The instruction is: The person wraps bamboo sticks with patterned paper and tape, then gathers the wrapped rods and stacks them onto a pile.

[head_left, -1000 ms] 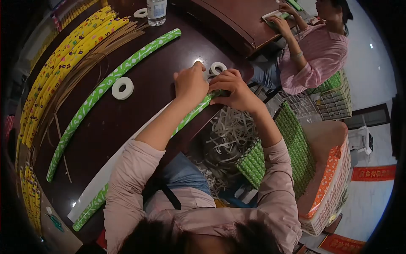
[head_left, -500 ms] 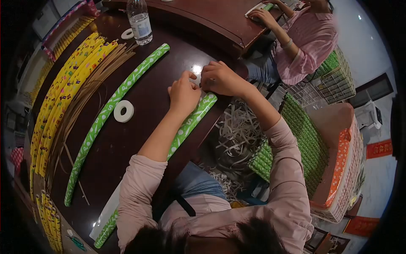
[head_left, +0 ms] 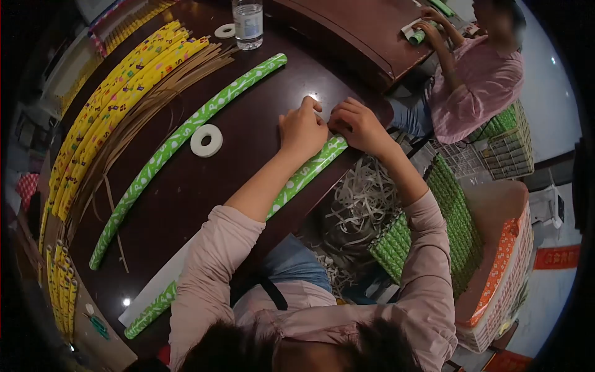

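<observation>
A long green roll of patterned paper (head_left: 316, 162) with white letters lies slantwise along the table's near edge. My right hand (head_left: 359, 127) is closed at the far end of the roll, its fingers bent round the tip. Beside it, my left hand (head_left: 304, 131) rests over the roll with curled fingers; its fingertips are partly hidden. My left forearm covers the roll's middle. At the near end, a white sheet edge (head_left: 162, 282) shows along the green paper. A second green roll (head_left: 180, 139) lies further left, next to a roll of white tape (head_left: 206, 141).
Yellow patterned rolls (head_left: 118, 118) and thin brown strips (head_left: 133, 118) lie at the left. A water bottle (head_left: 248, 28) stands at the back. Scissors (head_left: 97, 326) lie lower left. White paper shreds (head_left: 365, 198) and a basket (head_left: 520, 248) are at the right. A co-worker (head_left: 477, 87) sits far right.
The whole view has shifted, so the table things sit further right and higher. My hands stay together at the roll's far end. The co-worker's hands are now on a green roll.
</observation>
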Demonstrator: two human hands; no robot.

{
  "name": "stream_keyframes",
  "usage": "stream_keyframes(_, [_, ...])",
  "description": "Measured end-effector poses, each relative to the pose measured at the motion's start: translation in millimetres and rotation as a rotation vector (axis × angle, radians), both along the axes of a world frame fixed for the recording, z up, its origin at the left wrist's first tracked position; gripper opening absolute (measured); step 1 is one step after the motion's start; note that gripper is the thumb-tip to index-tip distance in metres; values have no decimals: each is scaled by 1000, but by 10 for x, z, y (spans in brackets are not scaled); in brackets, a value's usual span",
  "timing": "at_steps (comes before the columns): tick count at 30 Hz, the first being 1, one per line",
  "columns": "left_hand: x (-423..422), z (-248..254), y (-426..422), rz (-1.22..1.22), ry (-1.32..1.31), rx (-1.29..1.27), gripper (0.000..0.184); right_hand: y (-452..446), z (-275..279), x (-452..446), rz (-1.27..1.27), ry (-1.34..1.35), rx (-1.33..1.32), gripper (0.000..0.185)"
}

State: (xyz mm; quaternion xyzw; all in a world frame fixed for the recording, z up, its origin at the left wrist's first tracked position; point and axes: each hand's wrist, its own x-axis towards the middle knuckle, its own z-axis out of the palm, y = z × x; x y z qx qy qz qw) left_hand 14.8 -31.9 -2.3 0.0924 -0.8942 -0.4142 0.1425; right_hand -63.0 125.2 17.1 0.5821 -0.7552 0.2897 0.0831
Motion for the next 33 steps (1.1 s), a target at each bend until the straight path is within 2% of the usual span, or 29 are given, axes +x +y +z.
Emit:
stream_keyframes(2, [-1, -12, 1, 0, -28, -34, 30, -4, -7, 18, -9, 54, -3, 23])
stream_keyframes(4, [-9, -22, 13, 25, -26, -51, 27, -19, 20, 57, -23, 76, -34, 19])
stream_keyframes(9, [-6, -23, 35, 22, 49, 72, 26, -31, 28, 82, -31, 69, 2, 23])
stream_keyframes(12, [-9, 31, 52, 0, -39, 114, 28, 20, -41, 47, -38, 129, 34, 25])
stream_keyframes(16, [-29, 69, 49, -8, -125, 99, 48, 91, -129, -29, -31, 177, 64, 27])
stream_keyframes(21, [-65, 60, 38, 19, -179, 114, 53, 36, -197, -68, 30, 226, -10, 26])
stream_keyframes(23, [-31, 84, 52, 10, -127, 114, 54, 78, -194, -94, -5, 152, 3, 28])
stream_keyframes(24, [-32, 63, 44, -14, -136, 109, 54, 115, -253, -73, -134, -91, -21, 26])
stream_keyframes(26, [25, 109, 10, -14, -121, 80, 52, 96, -201, -54, -144, -152, -27, 24])
stream_keyframes(27, [-114, -99, 51, 7, -23, 79, 48, 108, -167, -132, -75, 31, 13, 23])
stream_keyframes(28, [-48, -20, 18, -9, -11, 125, 47, 123, -169, -129, -157, -39, 1, 23])
stream_keyframes(29, [-3, 45, -25, -34, -48, 166, 46, 143, -199, -170, -163, -266, -29, 22])
stream_keyframes(30, [-20, 8, -27, -35, -33, 117, 46, 120, -42, -114, -78, -191, -14, 22])
stream_keyframes(32, [-29, -21, -37, -35, -50, 120, 37, 135, -42, -133, -111, -292, 32, 16])
stream_keyframes(33, [-10, -2, -54, -43, -63, 82, 33, 130, -68, -188, -31, -267, -11, 14])
